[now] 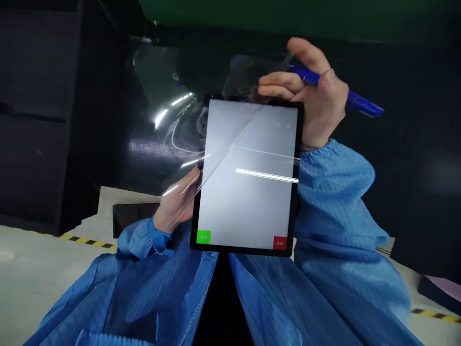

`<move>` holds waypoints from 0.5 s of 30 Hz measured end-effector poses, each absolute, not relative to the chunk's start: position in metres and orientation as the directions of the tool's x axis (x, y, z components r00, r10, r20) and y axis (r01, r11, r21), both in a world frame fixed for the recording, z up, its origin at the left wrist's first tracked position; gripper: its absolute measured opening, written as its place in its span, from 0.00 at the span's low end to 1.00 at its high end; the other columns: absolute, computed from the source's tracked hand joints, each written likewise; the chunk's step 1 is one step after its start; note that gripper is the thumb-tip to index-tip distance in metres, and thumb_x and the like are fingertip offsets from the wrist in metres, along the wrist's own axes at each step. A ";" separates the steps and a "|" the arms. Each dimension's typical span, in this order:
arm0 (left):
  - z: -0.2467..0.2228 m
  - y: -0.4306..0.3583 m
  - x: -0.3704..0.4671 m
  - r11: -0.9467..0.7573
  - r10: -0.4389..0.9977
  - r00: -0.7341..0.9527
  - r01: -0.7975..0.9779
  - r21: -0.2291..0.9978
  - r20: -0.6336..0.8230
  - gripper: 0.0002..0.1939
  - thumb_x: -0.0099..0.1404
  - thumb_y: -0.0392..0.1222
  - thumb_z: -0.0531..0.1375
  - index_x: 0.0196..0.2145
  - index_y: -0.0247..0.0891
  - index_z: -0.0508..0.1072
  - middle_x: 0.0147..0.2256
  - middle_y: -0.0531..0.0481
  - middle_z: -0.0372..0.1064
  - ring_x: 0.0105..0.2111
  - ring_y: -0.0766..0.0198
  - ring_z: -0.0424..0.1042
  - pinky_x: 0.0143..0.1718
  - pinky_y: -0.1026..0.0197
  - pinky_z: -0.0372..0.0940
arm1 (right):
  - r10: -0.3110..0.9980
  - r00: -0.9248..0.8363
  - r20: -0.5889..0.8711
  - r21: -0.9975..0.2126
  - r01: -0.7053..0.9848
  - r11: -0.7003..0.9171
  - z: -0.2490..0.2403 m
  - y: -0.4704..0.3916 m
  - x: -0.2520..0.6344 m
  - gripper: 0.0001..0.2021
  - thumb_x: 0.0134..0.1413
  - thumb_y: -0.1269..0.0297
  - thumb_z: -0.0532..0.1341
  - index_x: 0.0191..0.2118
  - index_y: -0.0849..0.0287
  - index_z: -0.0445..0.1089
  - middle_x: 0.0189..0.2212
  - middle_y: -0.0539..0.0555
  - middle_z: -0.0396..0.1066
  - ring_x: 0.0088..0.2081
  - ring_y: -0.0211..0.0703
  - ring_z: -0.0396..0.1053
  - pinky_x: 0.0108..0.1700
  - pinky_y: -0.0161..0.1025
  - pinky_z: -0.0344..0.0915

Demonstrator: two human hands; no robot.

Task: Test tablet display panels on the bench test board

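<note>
A tablet point(248, 202) with a black frame shows a bright, nearly white screen, with a green box at its lower left and a red box at its lower right. My left hand point(178, 199) grips the tablet's left edge, its fingers partly hidden behind the device. Clear plastic film point(173, 139) is lifted off the screen's upper left, with a diagonal edge running across the glass. At the top right corner, my right hand point(319, 91) holds the film's edge at its fingertips. A blue pen point(363, 105) is tucked through that same hand.
Beneath the tablet is a dark table surface point(406, 158), with a green area point(288, 17) beyond it. A dark cabinet point(36, 120) stands on the left. Yellow and black tape point(88, 241) marks the pale floor point(32, 274). Blue sleeves cover both arms.
</note>
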State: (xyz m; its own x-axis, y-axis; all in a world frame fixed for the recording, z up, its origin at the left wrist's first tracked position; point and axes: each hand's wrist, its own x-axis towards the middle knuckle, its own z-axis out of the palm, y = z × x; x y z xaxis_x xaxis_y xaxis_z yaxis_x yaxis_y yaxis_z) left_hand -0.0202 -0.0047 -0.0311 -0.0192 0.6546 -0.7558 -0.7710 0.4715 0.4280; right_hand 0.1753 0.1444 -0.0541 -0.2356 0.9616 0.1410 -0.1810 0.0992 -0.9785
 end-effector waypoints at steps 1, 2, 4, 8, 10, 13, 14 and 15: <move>-0.032 -0.005 -0.020 0.464 0.669 -0.036 -0.760 0.455 -0.742 0.08 0.64 0.28 0.58 0.32 0.37 0.75 0.41 0.49 0.77 0.56 0.50 0.70 0.56 0.52 0.70 | 0.965 -0.210 0.159 -0.972 -0.207 0.115 -0.056 0.146 0.176 0.26 0.56 0.41 0.61 0.55 0.51 0.67 0.54 0.52 0.69 0.51 0.56 0.75 0.50 0.52 0.78; -0.032 -0.005 -0.019 0.458 0.676 -0.053 -0.751 0.476 -0.735 0.09 0.64 0.28 0.57 0.32 0.37 0.75 0.41 0.49 0.77 0.57 0.50 0.69 0.56 0.52 0.70 | 0.962 -0.185 0.199 -0.957 -0.248 0.151 -0.059 0.147 0.177 0.26 0.56 0.41 0.61 0.53 0.52 0.69 0.54 0.51 0.69 0.50 0.55 0.75 0.50 0.51 0.78; -0.032 -0.004 -0.018 0.457 0.669 -0.086 -0.736 0.500 -0.738 0.12 0.66 0.30 0.54 0.31 0.38 0.75 0.39 0.50 0.77 0.58 0.51 0.68 0.57 0.52 0.69 | 0.938 -0.152 0.312 -0.902 -0.357 0.243 -0.062 0.150 0.178 0.24 0.56 0.44 0.61 0.51 0.54 0.73 0.54 0.49 0.70 0.48 0.51 0.76 0.51 0.48 0.78; -0.034 -0.003 -0.017 0.470 0.655 -0.111 -0.715 0.517 -0.748 0.13 0.67 0.32 0.51 0.32 0.39 0.74 0.34 0.50 0.76 0.60 0.52 0.66 0.58 0.52 0.67 | 0.895 -0.142 0.423 -0.831 -0.456 0.320 -0.065 0.153 0.178 0.20 0.55 0.49 0.59 0.47 0.54 0.77 0.50 0.45 0.73 0.45 0.47 0.76 0.49 0.43 0.78; -0.035 -0.004 -0.017 0.443 0.671 -0.149 -0.706 0.553 -0.727 0.12 0.67 0.32 0.52 0.30 0.39 0.73 0.30 0.51 0.74 0.60 0.52 0.65 0.59 0.53 0.66 | 0.894 -0.133 0.427 -0.835 -0.436 0.334 -0.065 0.152 0.178 0.19 0.58 0.51 0.56 0.47 0.52 0.78 0.49 0.44 0.74 0.45 0.46 0.76 0.48 0.43 0.78; -0.036 -0.004 -0.017 0.437 0.671 -0.176 -0.691 0.576 -0.720 0.12 0.67 0.32 0.52 0.31 0.39 0.72 0.31 0.51 0.75 0.61 0.53 0.64 0.59 0.55 0.66 | 0.887 -0.118 0.446 -0.832 -0.421 0.362 -0.064 0.151 0.176 0.21 0.60 0.54 0.50 0.47 0.52 0.78 0.49 0.42 0.75 0.44 0.44 0.76 0.48 0.43 0.78; -0.036 -0.004 -0.016 0.447 0.667 -0.162 -0.693 0.565 -0.727 0.12 0.68 0.32 0.51 0.32 0.38 0.73 0.34 0.50 0.76 0.62 0.53 0.63 0.59 0.55 0.65 | 0.884 -0.120 0.452 -0.830 -0.420 0.367 -0.063 0.151 0.176 0.21 0.61 0.55 0.49 0.46 0.52 0.78 0.48 0.42 0.75 0.43 0.44 0.76 0.48 0.42 0.78; -0.036 -0.004 -0.016 0.453 0.664 -0.149 -0.699 0.553 -0.732 0.13 0.68 0.32 0.50 0.33 0.38 0.73 0.37 0.50 0.76 0.62 0.52 0.63 0.59 0.55 0.65 | 0.883 -0.123 0.452 -0.830 -0.420 0.367 -0.063 0.151 0.176 0.21 0.61 0.56 0.49 0.46 0.52 0.78 0.47 0.41 0.75 0.43 0.44 0.76 0.48 0.42 0.78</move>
